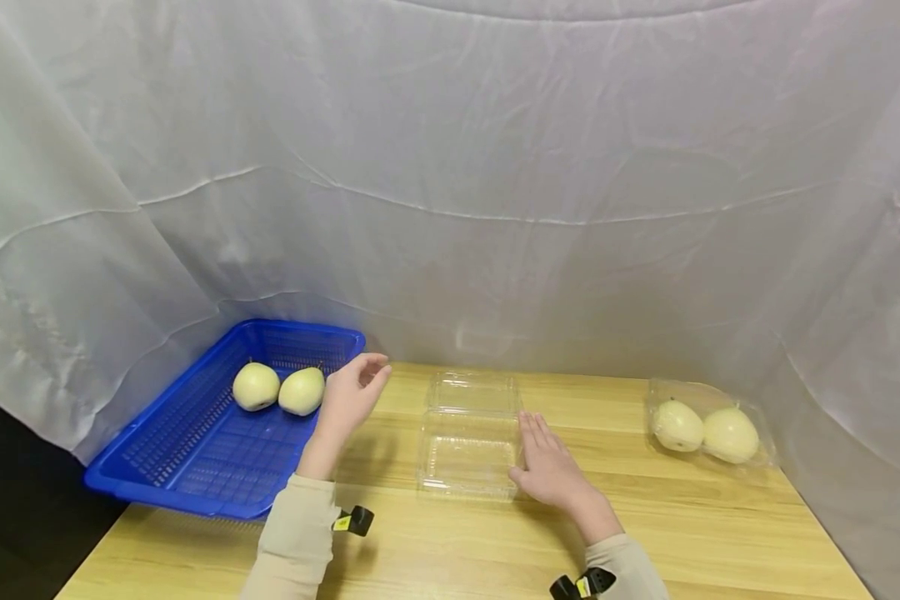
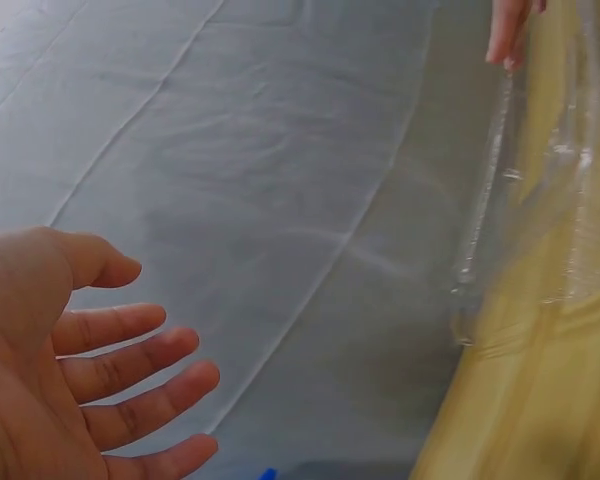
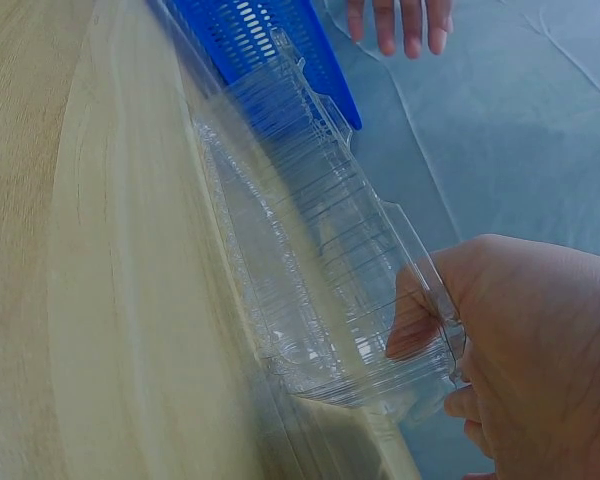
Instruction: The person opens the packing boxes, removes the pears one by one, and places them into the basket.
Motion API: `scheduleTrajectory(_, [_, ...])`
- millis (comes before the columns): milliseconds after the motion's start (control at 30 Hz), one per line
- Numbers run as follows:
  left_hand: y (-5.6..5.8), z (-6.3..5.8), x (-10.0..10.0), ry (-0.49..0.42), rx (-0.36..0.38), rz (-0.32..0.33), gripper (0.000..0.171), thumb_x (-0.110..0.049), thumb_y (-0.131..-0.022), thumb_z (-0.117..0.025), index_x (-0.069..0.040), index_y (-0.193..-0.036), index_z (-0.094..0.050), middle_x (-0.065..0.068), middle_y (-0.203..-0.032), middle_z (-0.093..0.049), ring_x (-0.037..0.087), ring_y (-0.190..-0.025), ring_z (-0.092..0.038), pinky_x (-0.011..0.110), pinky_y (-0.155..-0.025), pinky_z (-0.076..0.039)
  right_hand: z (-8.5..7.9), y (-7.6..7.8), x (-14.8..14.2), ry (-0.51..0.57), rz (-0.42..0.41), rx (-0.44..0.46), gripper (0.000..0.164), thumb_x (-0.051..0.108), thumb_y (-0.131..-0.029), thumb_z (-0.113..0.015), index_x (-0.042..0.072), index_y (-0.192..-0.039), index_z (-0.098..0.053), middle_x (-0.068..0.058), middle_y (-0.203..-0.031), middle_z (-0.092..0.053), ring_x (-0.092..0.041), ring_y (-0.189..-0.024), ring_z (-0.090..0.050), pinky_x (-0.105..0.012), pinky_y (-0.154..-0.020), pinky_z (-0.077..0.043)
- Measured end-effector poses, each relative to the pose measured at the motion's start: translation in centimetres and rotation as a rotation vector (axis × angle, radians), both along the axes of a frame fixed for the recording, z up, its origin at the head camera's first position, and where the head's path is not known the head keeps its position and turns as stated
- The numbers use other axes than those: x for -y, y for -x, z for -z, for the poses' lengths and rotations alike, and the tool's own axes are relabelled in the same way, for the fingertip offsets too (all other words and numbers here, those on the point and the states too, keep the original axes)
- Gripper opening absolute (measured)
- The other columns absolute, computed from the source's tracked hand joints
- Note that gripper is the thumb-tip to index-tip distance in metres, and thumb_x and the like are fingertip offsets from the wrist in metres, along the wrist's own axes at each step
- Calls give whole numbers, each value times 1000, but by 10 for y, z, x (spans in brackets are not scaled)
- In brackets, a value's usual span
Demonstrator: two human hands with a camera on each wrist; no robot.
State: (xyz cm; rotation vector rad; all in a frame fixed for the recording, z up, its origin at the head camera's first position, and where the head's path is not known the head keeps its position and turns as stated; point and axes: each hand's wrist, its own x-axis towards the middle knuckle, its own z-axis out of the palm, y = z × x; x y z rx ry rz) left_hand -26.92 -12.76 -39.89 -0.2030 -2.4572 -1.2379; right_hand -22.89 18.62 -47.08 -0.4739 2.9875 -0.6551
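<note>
A clear plastic clamshell container (image 1: 468, 454) lies on the table with its lid folded back. My right hand (image 1: 551, 462) pinches its right side wall; the right wrist view shows the thumb (image 3: 412, 318) over the inner face of the wall and the other fingers outside. My left hand (image 1: 352, 396) is in the air by the right rim of the blue basket (image 1: 232, 458), holding nothing. Its fingers (image 2: 145, 360) are spread and slightly bent in the left wrist view. Two pale yellow-green pears, one left (image 1: 256, 386) and one right (image 1: 302, 391), sit in the basket.
At the table's right side stands another clear container (image 1: 663, 392) with two pears (image 1: 731, 434) inside. Grey cloth (image 1: 495, 275) hangs behind and on both sides of the wooden table (image 1: 450, 550). Black wrist cameras (image 1: 360, 521) are strapped over both sleeves.
</note>
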Motion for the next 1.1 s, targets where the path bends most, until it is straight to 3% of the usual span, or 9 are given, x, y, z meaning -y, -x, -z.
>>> scheduleTrajectory(200, [0, 8, -8, 14, 5, 60, 28, -24, -93, -64, -9, -116, -67, 9, -107, -73, 24, -99, -68, 43, -85, -54, 0, 1, 0, -1, -1, -1, 87, 29, -90, -60, -5, -153, -11, -22, -162, -11, -42, -150, -10, -60, -119, -17])
scheduleTrajectory(367, [-2, 18, -16, 73, 20, 144, 36, -26, -93, -65, -5, -123, -63, 13, -120, -68, 30, -111, -63, 47, -93, -52, 0, 1, 0, -5, 4, 5, 87, 30, -90, -59, -4, -154, -10, -22, -162, -11, -41, -150, -9, -59, -120, -16])
scheduleTrajectory(500, [-8, 26, -22, 142, 100, 240, 50, -36, -94, -63, -7, -135, -56, 14, -136, -58, 33, -127, -53, 52, -107, -42, 1, 1, 0, -5, 5, 7, 87, 31, -91, -59, -4, -154, -10, -22, -162, -11, -40, -151, -8, -59, -120, -16])
scheduleTrajectory(633, [-12, 37, -27, 241, 198, 342, 74, -51, -90, -61, -13, -149, -38, 10, -153, -41, 31, -142, -37, 52, -117, -30, 1, 0, 0, 5, 7, 13, 87, 31, -91, -59, -3, -154, -10, -21, -163, -10, -40, -151, -8, -59, -120, -15])
scheduleTrajectory(933, [-16, 56, -28, 346, 331, 556, 108, -54, -76, -76, -13, -157, -18, 9, -164, -13, 35, -151, -14, 56, -120, -18, 2, 1, -1, 2, 8, 12, 86, 32, -92, -58, -3, -154, -10, -20, -163, -9, -40, -151, -8, -58, -121, -15])
scheduleTrajectory(1100, [-17, 62, -27, 353, 372, 627, 119, -51, -70, -82, -12, -157, -12, 6, -165, -1, 35, -152, -5, 58, -119, -16, 2, 1, 0, -4, 4, 9, 86, 32, -92, -57, -3, -154, -10, -21, -163, -9, -40, -151, -8, -57, -121, -14])
